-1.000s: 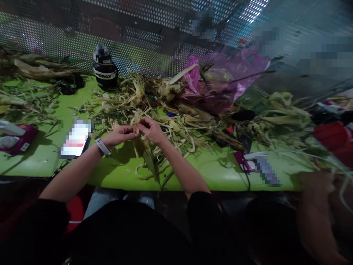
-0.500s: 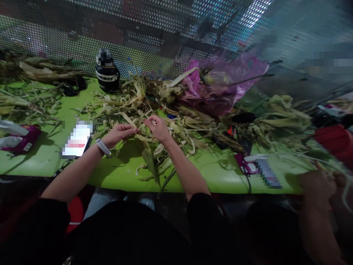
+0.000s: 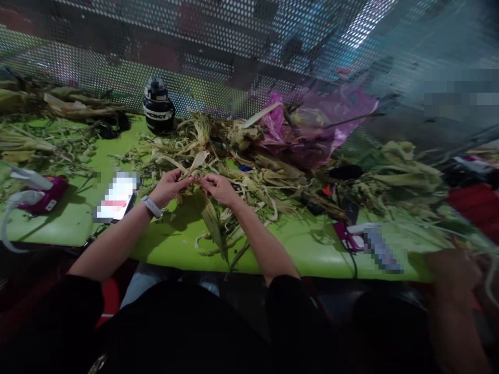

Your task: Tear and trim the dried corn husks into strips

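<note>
At the centre of the frame, left hand [image 3: 169,187] and right hand [image 3: 219,188] pinched a dry corn husk [image 3: 200,160], fingertips nearly touching, presumably to steady something so flimsy. A loose pile [image 3: 268,182] crowded close behind; green tabletop [image 3: 167,249] at lower centre left the wrists room before its near edge.

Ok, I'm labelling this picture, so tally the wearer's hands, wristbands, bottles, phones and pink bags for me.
Hands: 2 (left hand, right hand)
Wristband: 1
Black bottle: 1
Phones: 2 (lit phone; dark phone, blurred, so only apparently one)
Pink bag: 1
Total: 7
</note>
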The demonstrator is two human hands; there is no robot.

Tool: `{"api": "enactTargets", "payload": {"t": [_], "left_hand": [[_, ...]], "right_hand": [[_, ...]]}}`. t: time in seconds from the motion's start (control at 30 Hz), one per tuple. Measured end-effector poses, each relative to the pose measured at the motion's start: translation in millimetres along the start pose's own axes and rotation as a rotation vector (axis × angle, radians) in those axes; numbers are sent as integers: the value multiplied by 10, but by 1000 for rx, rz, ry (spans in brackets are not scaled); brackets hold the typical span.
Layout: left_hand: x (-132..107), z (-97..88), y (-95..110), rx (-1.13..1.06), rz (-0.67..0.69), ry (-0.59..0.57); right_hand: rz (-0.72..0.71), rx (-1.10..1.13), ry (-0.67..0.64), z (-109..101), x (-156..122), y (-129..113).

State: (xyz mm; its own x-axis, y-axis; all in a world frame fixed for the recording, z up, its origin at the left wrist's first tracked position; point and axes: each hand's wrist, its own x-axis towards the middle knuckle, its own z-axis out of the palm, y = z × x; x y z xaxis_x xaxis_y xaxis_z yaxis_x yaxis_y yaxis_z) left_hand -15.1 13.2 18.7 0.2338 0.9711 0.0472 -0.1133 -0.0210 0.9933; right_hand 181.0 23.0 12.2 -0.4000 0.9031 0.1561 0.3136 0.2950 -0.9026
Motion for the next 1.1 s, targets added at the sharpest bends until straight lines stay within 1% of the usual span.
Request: {"api": "enactTargets", "payload": {"t": [0.07, 0.13, 0.23, 0.37, 0.4, 0.43, 0.5, 0.53, 0.57, 0.6, 0.63, 0.7, 0.77, 0.8, 0.87, 0.93, 1.0, 1.1], "left_hand": [[23, -31, -21, 13, 0, 43], [46, -62, -38, 26, -11, 52], [72, -88, -53, 10, -23, 43], [98, -90, -81, -20, -35, 32], [102, -88, -90, -9, -32, 27], [103, -86, -97, 9, -29, 15], [100, -86, -104, 39, -39, -46], [95, -88, -102, 48, -60, -101], [88, -89, -98, 57, -84, -167], [81, -90, -92, 67, -109, -238], [72, -90, -85, 80, -130, -301], [56, -86, -70, 116, -147, -389], [44, -75, -58, 158, -125, -420], [41, -68, -55, 180, -109, -426], [41, -53, -53, 218, -77, -418], [48, -41, -61, 245, -53, -397], [55, -32, -76, 273, -44, -384], [51, -17, -106, 315, -79, -422]], "right_hand": [[6, -31, 17, -27, 13, 7], [24, -46, 28, -61, 29, 22], [57, -41, 40, -109, 51, 71], [84, -35, -10, -143, 70, 147], [71, -46, 1, -144, 74, 151], [41, -66, 57, -143, 77, 144], [-74, -141, 271, -138, 86, 97], [-142, -185, 381, -133, 91, 61], [-202, -227, 461, -126, 95, 21], [-241, -257, 484, -114, 100, -17], [-256, -264, 455, -97, 102, -50], [-214, -200, 298, -43, 98, -87], [-108, -51, 123, 31, 82, -85], [-60, 30, 78, 69, 71, -74], [-8, 162, 68, 134, 52, -46], [-26, 232, 111, 173, 45, -23], [-79, 245, 132, 187, 52, -10], [-180, 165, 144, 195, 68, 6]]}}
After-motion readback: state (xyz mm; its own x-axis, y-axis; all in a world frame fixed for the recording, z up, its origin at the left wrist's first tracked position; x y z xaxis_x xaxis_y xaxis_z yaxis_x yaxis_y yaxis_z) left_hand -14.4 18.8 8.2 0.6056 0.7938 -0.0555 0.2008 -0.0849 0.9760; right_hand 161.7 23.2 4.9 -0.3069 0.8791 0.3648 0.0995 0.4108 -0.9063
